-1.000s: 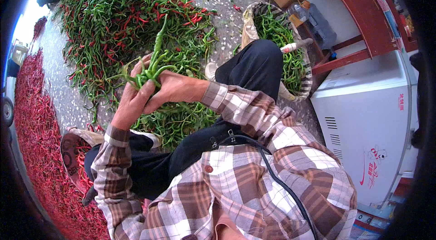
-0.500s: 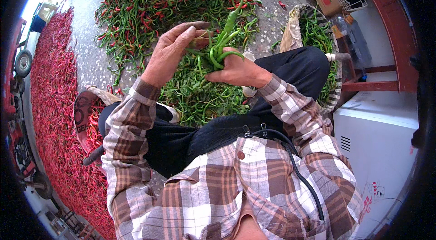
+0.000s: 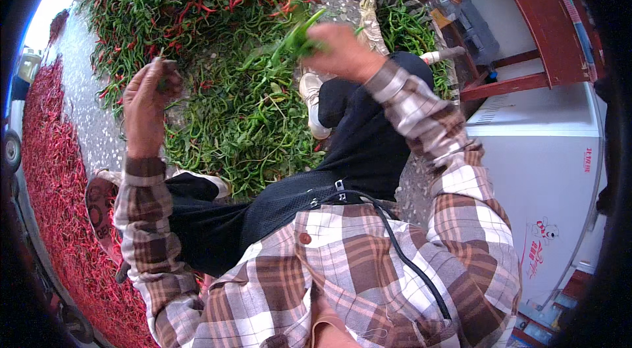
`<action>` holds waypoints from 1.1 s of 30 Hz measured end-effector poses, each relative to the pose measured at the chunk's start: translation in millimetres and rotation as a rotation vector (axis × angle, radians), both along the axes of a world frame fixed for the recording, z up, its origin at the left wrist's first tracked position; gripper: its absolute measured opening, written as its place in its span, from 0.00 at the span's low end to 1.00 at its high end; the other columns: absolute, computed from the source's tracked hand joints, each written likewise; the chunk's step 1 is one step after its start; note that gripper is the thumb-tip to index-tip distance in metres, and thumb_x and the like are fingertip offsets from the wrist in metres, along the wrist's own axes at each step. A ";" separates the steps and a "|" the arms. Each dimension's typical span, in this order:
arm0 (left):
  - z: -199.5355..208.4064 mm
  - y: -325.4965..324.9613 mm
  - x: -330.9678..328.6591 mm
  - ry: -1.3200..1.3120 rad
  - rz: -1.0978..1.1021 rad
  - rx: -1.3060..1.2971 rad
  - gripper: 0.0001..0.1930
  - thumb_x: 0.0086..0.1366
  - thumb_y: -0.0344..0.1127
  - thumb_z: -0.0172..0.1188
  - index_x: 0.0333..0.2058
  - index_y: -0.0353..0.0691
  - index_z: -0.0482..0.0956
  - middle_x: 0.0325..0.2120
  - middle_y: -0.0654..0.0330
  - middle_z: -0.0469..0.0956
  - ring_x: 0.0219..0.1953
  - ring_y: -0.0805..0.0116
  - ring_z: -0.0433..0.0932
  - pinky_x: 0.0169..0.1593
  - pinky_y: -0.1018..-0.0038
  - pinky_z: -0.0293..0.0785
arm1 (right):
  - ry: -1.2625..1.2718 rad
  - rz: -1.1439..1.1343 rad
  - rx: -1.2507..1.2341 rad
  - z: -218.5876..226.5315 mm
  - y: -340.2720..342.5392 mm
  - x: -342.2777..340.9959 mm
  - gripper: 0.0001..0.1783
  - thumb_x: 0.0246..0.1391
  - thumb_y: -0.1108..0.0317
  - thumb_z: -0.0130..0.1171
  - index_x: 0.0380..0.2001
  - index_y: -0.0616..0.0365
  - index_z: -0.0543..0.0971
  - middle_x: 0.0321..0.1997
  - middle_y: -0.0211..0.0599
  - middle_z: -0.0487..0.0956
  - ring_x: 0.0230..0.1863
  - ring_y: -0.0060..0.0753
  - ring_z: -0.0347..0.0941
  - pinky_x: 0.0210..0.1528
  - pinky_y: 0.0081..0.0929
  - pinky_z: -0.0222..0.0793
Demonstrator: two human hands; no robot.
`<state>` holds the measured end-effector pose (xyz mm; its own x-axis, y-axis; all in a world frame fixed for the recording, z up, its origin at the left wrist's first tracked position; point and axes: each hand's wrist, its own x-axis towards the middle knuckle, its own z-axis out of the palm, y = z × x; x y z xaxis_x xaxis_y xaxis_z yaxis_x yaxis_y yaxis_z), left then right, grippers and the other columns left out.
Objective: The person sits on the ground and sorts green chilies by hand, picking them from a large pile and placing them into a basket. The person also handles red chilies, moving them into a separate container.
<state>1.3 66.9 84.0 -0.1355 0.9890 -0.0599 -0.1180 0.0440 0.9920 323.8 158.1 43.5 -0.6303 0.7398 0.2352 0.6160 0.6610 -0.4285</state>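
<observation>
My right hand [image 3: 345,52] is closed around a bunch of green chili peppers [image 3: 295,40], blurred by motion, above the far right of the pile. Well apart from it on the left, my left hand [image 3: 148,101] has its thumb and fingers pinched together. A thin stem-like tip and something dark show at those fingers, too small to name. Between and below both hands lies a heap of green chili peppers with leaves [image 3: 243,131]. Farther off, a larger mound of mixed green and red chili peppers [image 3: 178,5] spreads over the speckled floor.
A wide bed of red chilies [image 3: 56,190] covers the left floor. Beside my left leg stands a bag [image 3: 102,206] holding red chilies. On the right are a container of green chilies [image 3: 405,28], a plastic bottle [image 3: 475,25], a red wooden frame [image 3: 526,5] and a white appliance [image 3: 533,170].
My hands have moved apart: the left to the left and nearer, the right slightly up with the green chilies. The whole view has shifted, the scene sliding left.
</observation>
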 end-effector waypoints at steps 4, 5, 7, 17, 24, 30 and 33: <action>-15.4 1.2 -17.2 0.535 -0.077 0.021 0.18 0.68 0.40 0.51 0.47 0.31 0.74 0.37 0.58 0.78 0.39 0.75 0.74 0.46 0.78 0.70 | 0.122 -0.443 -0.032 0.8 76.3 117.4 0.19 0.45 0.60 0.66 0.39 0.59 0.79 0.34 0.33 0.79 0.33 0.26 0.74 0.40 0.26 0.70; -24.7 0.9 -13.6 0.696 -0.080 0.075 0.18 0.68 0.40 0.51 0.49 0.31 0.73 0.40 0.57 0.78 0.41 0.75 0.74 0.48 0.77 0.69 | 0.223 -0.456 -0.013 -4.5 93.5 150.4 0.19 0.46 0.58 0.66 0.38 0.59 0.79 0.33 0.33 0.79 0.33 0.27 0.73 0.40 0.26 0.70; -40.0 -8.5 -27.5 0.609 -0.133 -0.016 0.19 0.66 0.37 0.55 0.51 0.31 0.70 0.43 0.56 0.76 0.46 0.72 0.74 0.50 0.74 0.69 | 0.122 -0.716 -0.129 -16.6 110.0 192.2 0.33 0.39 0.48 0.67 0.46 0.57 0.76 0.46 0.41 0.77 0.46 0.39 0.73 0.49 0.34 0.68; -116.2 -15.6 -79.4 1.121 -0.146 -0.168 0.13 0.54 0.39 0.61 0.30 0.32 0.80 0.26 0.48 0.79 0.29 0.53 0.79 0.37 0.64 0.74 | -0.285 -0.279 -0.322 26.5 115.6 128.2 0.30 0.46 0.56 0.64 0.48 0.65 0.74 0.45 0.46 0.79 0.44 0.34 0.75 0.49 0.27 0.68; -244.5 -48.2 4.7 1.118 -0.410 -0.352 0.11 0.49 0.39 0.62 0.26 0.36 0.81 0.24 0.48 0.79 0.28 0.50 0.79 0.36 0.60 0.75 | 0.067 0.201 -0.422 88.2 18.1 -65.4 0.17 0.55 0.61 0.57 0.37 0.68 0.75 0.33 0.48 0.78 0.34 0.35 0.76 0.35 0.32 0.73; -325.6 -34.2 62.2 1.446 -0.367 -0.318 0.16 0.48 0.38 0.64 0.35 0.37 0.75 0.38 0.53 0.75 0.47 0.52 0.70 0.45 0.61 0.71 | -0.156 0.197 -0.147 49.0 29.6 -74.7 0.15 0.48 0.61 0.60 0.26 0.64 0.71 0.24 0.50 0.75 0.31 0.53 0.74 0.33 0.43 0.69; -348.8 -13.6 53.1 1.593 -0.557 -0.380 0.16 0.48 0.37 0.63 0.36 0.38 0.75 0.39 0.53 0.75 0.47 0.55 0.70 0.44 0.63 0.70 | -0.006 0.207 0.035 25.2 41.7 -69.9 0.16 0.45 0.60 0.62 0.30 0.62 0.74 0.27 0.47 0.76 0.33 0.50 0.75 0.35 0.42 0.71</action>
<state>54.4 53.3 -264.7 0.0370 0.8971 -0.4402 0.9991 -0.0242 0.0347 253.9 199.7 68.7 -0.7696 0.5858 0.2543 0.4681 0.7883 -0.3994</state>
